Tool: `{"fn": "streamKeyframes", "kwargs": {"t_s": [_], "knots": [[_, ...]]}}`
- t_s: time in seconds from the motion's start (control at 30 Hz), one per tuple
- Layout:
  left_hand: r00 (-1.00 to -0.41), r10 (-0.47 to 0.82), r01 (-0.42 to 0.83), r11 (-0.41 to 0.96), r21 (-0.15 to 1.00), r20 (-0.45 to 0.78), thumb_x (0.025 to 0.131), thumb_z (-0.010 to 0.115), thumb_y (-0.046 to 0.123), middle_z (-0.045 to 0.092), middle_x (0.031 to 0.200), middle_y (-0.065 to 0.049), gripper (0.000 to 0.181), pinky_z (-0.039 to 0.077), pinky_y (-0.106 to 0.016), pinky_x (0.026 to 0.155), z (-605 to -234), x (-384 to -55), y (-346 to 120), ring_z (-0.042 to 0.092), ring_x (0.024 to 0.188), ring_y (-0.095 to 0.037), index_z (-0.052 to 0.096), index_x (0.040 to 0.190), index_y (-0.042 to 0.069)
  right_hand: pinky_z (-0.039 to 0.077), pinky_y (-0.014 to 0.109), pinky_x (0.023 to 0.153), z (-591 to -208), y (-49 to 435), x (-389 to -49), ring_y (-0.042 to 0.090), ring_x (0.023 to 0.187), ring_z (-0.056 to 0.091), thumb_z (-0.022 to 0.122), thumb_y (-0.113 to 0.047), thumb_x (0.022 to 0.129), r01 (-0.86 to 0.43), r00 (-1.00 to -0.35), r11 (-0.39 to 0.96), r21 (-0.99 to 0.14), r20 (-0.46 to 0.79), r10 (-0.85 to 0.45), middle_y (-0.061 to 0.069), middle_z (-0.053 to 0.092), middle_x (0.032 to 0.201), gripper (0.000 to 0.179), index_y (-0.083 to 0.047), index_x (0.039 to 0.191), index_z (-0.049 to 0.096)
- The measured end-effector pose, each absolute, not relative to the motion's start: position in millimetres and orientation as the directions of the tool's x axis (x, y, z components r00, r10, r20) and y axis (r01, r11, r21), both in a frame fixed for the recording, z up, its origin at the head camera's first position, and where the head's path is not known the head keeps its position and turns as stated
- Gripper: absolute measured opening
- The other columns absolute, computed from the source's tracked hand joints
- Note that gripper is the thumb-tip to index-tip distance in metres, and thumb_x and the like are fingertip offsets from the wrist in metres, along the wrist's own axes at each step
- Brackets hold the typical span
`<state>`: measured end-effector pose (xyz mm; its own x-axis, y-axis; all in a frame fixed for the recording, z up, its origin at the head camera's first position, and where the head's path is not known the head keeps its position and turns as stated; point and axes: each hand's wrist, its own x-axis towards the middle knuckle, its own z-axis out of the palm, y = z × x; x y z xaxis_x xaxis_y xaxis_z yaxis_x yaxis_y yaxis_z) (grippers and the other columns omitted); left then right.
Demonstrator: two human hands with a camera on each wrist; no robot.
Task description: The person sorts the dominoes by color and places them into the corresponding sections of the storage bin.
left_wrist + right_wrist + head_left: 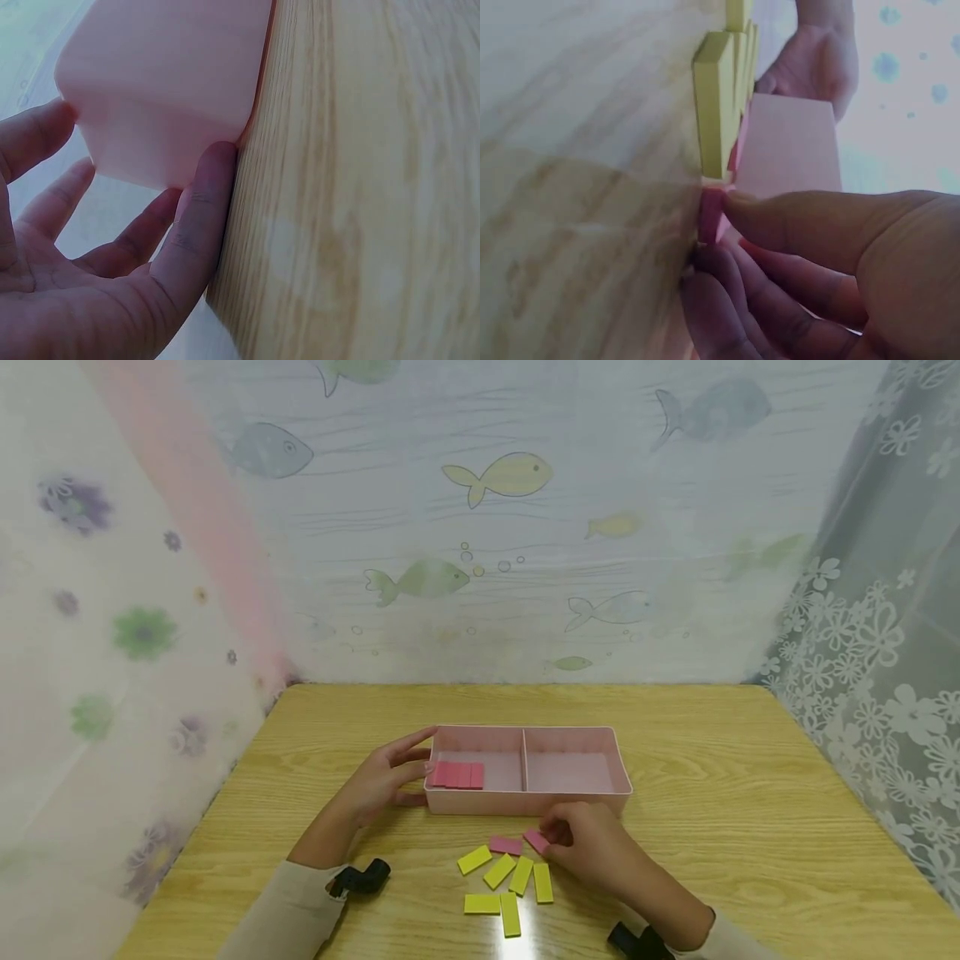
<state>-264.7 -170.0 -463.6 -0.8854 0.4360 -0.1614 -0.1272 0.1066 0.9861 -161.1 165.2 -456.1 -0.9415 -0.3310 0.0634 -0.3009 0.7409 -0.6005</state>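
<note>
My left hand (378, 783) is at the left end of a two-compartment pink box (525, 803). Its spread fingers and thumb touch the end wall, as the left wrist view shows close up. With thumb and fingertips, my right hand (596, 843) pinches a small pink tile (536, 841) in front of the box, close over the table. Another pink tile (506, 845) lies just left of it. Several pink tiles (459, 775) form a row in the box's left compartment; the right compartment (570, 771) shows a bare floor.
Several yellow tiles (498, 871) lie loosely on the wooden table (300, 727) in front of the box, left of the right hand. Patterned curtains (510, 552) with fish and flowers hang behind and beside the table.
</note>
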Motion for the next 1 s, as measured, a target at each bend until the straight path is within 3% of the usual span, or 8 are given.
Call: {"fn": "streamKeyframes", "kwargs": {"t_s": [0.37, 0.7, 1.0], "knots": [[-0.888, 0.430, -0.129, 0.105, 0.986, -0.162, 0.107, 0.058, 0.017, 0.041, 0.159, -0.018, 0.058, 0.060, -0.052, 0.092, -460.7, -262.2, -169.0, 0.052, 0.139, -0.038, 0.041, 0.159, 0.035, 0.050, 0.023, 0.062, -445.0, 181.0, -160.5, 0.005, 0.070, 0.058, 0.088, -0.012, 0.077, -0.284, -0.923, 0.746, -0.603, -0.039, -0.383, -0.010, 0.065, 0.077, 0.018, -0.014, 0.088, 0.074], [-0.887, 0.434, -0.124, 0.101, 0.987, -0.156, 0.107, 0.059, 0.017, 0.039, 0.161, -0.018, 0.059, 0.060, -0.052, 0.092, -458.6, -260.5, -169.1, 0.051, 0.140, -0.040, 0.039, 0.161, 0.033, 0.052, 0.022, 0.060, -448.3, 174.0, -160.1, 0.005, 0.068, 0.062, 0.087, -0.018, 0.083, -0.223, -0.939, 0.720, -0.658, -0.054, -0.340, -0.009, 0.068, 0.073, 0.025, -0.003, 0.098, 0.073], [-0.888, 0.431, -0.126, 0.111, 0.986, -0.162, 0.107, 0.058, 0.017, 0.041, 0.160, -0.018, 0.059, 0.060, -0.053, 0.094, -459.7, -261.5, -169.4, 0.052, 0.139, -0.039, 0.040, 0.160, 0.034, 0.048, 0.023, 0.058, -448.6, 170.3, -159.9, 0.009, 0.069, 0.057, 0.089, -0.016, 0.079, -0.206, -0.948, 0.759, -0.617, -0.065, -0.310, -0.009, 0.063, 0.074, 0.021, -0.010, 0.092, 0.075]]}}
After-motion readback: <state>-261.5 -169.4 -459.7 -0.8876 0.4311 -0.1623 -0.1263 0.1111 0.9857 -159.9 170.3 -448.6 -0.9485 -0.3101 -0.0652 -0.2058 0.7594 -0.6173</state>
